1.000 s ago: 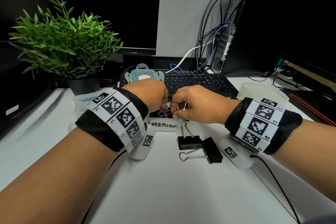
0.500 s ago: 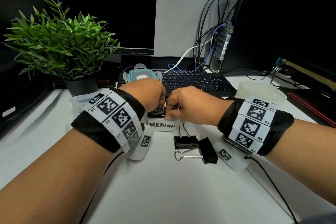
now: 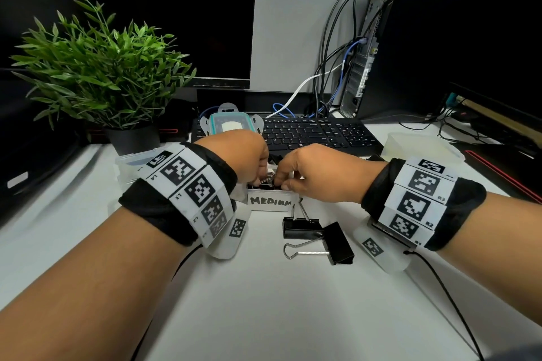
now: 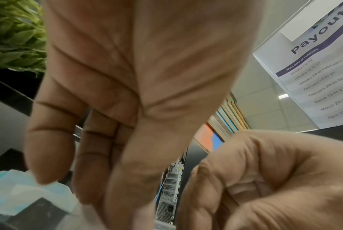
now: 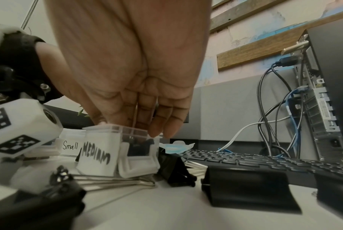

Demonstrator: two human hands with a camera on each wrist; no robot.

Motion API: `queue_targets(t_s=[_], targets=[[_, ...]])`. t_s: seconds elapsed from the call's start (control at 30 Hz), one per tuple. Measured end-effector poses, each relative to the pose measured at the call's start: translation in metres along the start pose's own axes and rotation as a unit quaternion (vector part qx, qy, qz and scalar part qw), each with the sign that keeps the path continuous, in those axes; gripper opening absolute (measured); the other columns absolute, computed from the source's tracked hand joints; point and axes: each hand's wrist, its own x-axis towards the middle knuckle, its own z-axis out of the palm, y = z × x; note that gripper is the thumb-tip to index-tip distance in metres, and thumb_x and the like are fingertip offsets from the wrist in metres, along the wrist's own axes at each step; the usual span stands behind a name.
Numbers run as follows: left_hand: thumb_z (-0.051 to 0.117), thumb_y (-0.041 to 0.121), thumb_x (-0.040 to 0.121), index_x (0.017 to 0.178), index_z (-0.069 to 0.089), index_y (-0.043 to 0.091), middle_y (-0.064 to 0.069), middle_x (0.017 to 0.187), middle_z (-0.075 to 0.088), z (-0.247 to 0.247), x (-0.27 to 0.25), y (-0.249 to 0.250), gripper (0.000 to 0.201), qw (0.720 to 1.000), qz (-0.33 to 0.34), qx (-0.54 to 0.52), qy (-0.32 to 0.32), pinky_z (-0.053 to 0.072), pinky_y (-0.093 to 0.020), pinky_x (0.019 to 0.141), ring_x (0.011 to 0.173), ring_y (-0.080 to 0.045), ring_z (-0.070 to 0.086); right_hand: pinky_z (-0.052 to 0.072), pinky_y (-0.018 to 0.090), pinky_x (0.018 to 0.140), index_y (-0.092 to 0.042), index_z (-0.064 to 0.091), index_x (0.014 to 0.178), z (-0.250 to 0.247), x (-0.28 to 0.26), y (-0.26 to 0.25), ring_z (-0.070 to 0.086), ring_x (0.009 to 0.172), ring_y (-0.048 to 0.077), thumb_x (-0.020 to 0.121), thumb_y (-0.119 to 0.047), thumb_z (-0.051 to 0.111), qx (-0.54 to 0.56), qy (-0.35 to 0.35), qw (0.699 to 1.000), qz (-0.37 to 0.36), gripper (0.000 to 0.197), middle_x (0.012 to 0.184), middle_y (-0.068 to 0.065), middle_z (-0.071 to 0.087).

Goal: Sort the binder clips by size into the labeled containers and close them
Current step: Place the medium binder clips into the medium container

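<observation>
**Now: both hands at the MEDIUM container, clip going in**

Left hand (image 3: 249, 160) and right hand (image 3: 311, 174) meeting knuckle to knuckle over the open MEDIUM container (image 3: 271, 199), fingertips angled down into its mouth. Wire handles of a medium binder clip (image 3: 268, 180) visible between the two sets of fingertips; both hands apparently pinching it, though which fingers carry the load cannot be told. Probably gripped two-handed to fold the handles or seat the clip among the black ones already inside.

Right wrist view: fingers (image 5: 161, 124) bunched together, pointing straight down, tips at the rim of the container (image 5: 100, 153); thin wire running up between them. Left wrist view: left-hand fingers (image 4: 96, 155) curled downward, close together; clip itself hidden there.

Container placed front and centre on the worktop (image 3: 264, 302), label facing the person, presumably for quick reading. Small container (image 5: 70, 146) just beside it. Two large binder clips (image 3: 318, 239) lying unsorted just in front of the MEDIUM container, touching each other. Teal-rimmed lid (image 3: 231, 124) resting behind on the keyboard (image 3: 322, 133), near at hand for closing. Wrists low, forearms converging.
</observation>
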Motion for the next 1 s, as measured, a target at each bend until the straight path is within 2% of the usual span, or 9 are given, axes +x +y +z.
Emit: queue_targets(t_s=[0.07,0.13,0.2,0.27,0.37,0.6,0.73,0.9,1.0], targets=[[0.053,0.005,0.091,0.087,0.051,0.018,0.008,0.073,0.050,-0.002,-0.001,0.002,0.013,1.000,-0.007,-0.014,-0.012,0.037,-0.014,0.053,0.077,-0.012,0.052,0.045,0.022,0.079,-0.022,0.064,0.114,0.000,-0.001,0.003,0.059,0.094,0.013,0.090,-0.019,0.059,0.006,0.012,1.000,0.003,0.025,0.104,-0.007,0.066],[0.056,0.004,0.090,0.097,0.052,0.017,0.006,0.083,0.054,-0.002,0.000,0.005,0.015,1.000,-0.007,-0.012,-0.012,0.038,-0.015,0.058,0.086,-0.013,0.052,0.043,0.025,0.082,-0.024,0.056,0.127,0.000,-0.001,0.007,0.054,0.097,0.013,0.089,-0.023,0.061,-0.003,0.023,1.000,0.002,0.038,0.109,-0.006,0.058],[0.057,0.005,0.089,0.094,0.053,0.017,0.006,0.083,0.054,-0.001,-0.001,0.006,0.014,1.000,-0.009,-0.016,-0.015,0.038,-0.015,0.058,0.085,-0.013,0.052,0.043,0.030,0.089,-0.026,0.052,0.133,0.001,0.000,0.011,0.049,0.102,0.014,0.090,-0.027,0.060,-0.032,0.011,0.999,0.001,0.043,0.114,-0.002,0.050],[0.061,0.007,0.087,0.096,0.057,0.017,0.006,0.085,0.059,0.000,-0.002,0.005,0.014,1.000,-0.008,-0.007,-0.013,0.038,-0.015,0.059,0.083,-0.012,0.054,0.044,0.034,0.093,-0.023,0.060,0.126,0.001,0.000,0.012,0.049,0.106,0.017,0.092,-0.027,0.057,-0.053,-0.003,0.999,-0.002,0.035,0.115,-0.002,0.045],[0.066,0.011,0.084,0.098,0.061,0.018,0.006,0.090,0.060,0.002,-0.001,0.004,0.016,1.000,0.003,0.024,0.000,0.041,-0.021,0.071,0.084,-0.012,0.054,0.044,0.035,0.092,-0.019,0.068,0.116,0.001,-0.001,0.012,0.049,0.107,0.020,0.092,-0.025,0.056,-0.057,-0.007,0.998,-0.007,0.027,0.117,0.000,0.046],[0.063,0.013,0.085,0.099,0.066,0.019,0.010,0.088,0.060,0.003,-0.001,0.004,0.015,0.999,0.022,0.045,0.000,0.042,-0.021,0.076,0.086,-0.011,0.055,0.037,0.025,0.097,-0.023,0.063,0.124,-0.004,-0.003,0.010,0.042,0.118,0.015,0.096,-0.026,0.051,-0.103,-0.031,0.994,-0.028,0.031,0.127,0.003,0.043],[0.057,0.014,0.089,0.109,0.065,0.016,0.006,0.102,0.065,0.004,-0.001,0.005,0.022,0.998,0.032,0.063,-0.001,0.041,-0.022,0.079,0.094,-0.013,0.057,0.035,0.027,0.102,-0.028,0.059,0.128,-0.010,-0.005,0.014,0.041,0.121,0.015,0.094,-0.029,0.055,-0.082,-0.039,0.996,-0.012,0.034,0.131,0.000,0.041],[0.055,0.013,0.090,0.108,0.065,0.017,0.005,0.105,0.065,0.004,0.000,0.001,0.021,0.998,0.034,0.038,0.028,0.043,-0.023,0.078,0.095,-0.013,0.057,0.043,0.027,0.095,-0.024,0.065,0.117,-0.031,-0.012,0.041,0.051,0.099,0.010,0.091,-0.023,0.060,0.010,0.061,0.996,0.059,0.026,0.116,-0.004,0.048],[0.058,0.012,0.089,0.107,0.065,0.016,0.006,0.097,0.063,0.005,0.001,0.000,0.021,0.998,0.033,0.024,0.036,0.041,-0.019,0.067,0.086,-0.011,0.053,0.036,0.020,0.080,-0.022,0.066,0.113,-0.038,-0.020,0.067,0.049,0.094,0.007,0.092,-0.021,0.060,-0.028,0.037,0.989,0.138,0.023,0.103,-0.011,0.049]])
